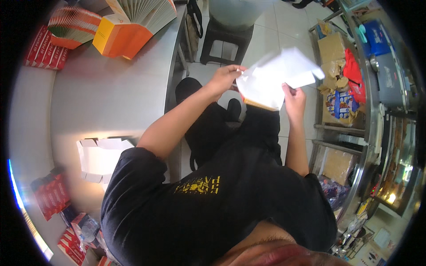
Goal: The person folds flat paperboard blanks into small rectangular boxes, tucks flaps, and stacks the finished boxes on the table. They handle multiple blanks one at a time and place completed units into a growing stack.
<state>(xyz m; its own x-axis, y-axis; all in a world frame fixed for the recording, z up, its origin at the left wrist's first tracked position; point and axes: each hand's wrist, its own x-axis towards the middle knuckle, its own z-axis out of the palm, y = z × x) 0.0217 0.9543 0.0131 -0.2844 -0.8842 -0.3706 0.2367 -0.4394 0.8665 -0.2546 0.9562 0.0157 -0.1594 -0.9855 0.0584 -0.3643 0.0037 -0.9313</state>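
Observation:
A partly folded cardboard box (262, 82), white inside with a strip of orange outside along its near edge, is held up over my lap. My left hand (223, 80) pinches its left side, thumb and fingers closed on the card. At its right side, my right hand (294, 98) grips the near wall, thumb inside. White flaps at the far right are blurred and stand out from the box. Another cardboard box (100, 162), white side up with its flaps spread, lies on the metal table (111, 97) by my left upper arm.
Fanned orange cartons (126, 37) stand on the table's far left, beside red packages (46, 48). More red packs (53, 193) line the near left. Ahead is a dark stool (228, 42) bearing a pale tub (233, 13). A metal rack (339, 129) with cardboard boxes runs along the right.

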